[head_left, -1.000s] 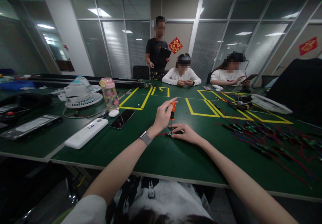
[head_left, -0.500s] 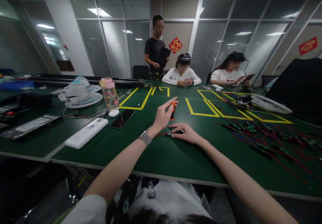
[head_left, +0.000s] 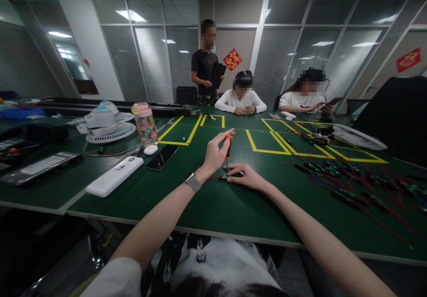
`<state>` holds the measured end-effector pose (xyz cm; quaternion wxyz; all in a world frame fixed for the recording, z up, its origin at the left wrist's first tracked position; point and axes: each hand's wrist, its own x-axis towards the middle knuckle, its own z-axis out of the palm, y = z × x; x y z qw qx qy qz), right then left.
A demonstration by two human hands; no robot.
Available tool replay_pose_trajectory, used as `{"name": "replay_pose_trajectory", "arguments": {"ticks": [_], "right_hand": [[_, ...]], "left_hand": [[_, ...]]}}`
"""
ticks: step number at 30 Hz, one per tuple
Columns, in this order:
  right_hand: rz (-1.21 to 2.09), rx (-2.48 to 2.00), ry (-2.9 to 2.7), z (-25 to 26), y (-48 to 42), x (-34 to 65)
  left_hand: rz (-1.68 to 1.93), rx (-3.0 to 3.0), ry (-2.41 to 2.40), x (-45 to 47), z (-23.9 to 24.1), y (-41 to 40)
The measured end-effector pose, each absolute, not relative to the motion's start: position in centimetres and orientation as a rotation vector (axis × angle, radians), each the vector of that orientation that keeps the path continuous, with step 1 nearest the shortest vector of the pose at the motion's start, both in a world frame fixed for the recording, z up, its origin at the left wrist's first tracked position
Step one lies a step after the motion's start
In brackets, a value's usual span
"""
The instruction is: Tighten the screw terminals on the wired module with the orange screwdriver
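My left hand is closed on the orange and black handle of a screwdriver, which stands upright with its shaft pointing down. The tip meets a small green circuit board with a red wire running off to the left. Low over the table, my right hand has its thumb and fingers at the board's right edge, pinching it or a dark part on it. The fingers partly hide what lies between them.
Left of my hands lie a black phone, a white power bank and a pink-lidded bottle. A tangle of wired boards spreads at right. Yellow tape marks the green table. Three people are across it.
Both hands stay in place around the screwdriver and the board. The left hand's fingers have shifted very slightly on the handle.
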<state>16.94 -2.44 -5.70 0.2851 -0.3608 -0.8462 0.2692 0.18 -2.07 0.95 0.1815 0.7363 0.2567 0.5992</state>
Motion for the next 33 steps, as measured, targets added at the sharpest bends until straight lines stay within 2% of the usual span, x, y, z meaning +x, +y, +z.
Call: {"name": "replay_pose_trajectory", "arguments": {"ticks": [8,14,23,33], "right_hand": [[0.741,-0.977,-2.259,-5.75,-2.39,17.04],[0.717,-0.971,-2.270,-5.85,-2.29,17.03],[0.716,-0.974,-2.265,-5.78,-2.39,16.99],[0.727,-0.972,-2.263,-5.81,-2.32,17.04]], "left_hand": [[1.733,2.158,0.932,0.16,1.47,-2.72],[1.652,2.032,0.729,0.15,0.95,-1.93],[1.742,2.128,0.880,0.06,1.24,-2.33],[1.695,2.049,0.801,0.17,0.96,-1.95]]}}
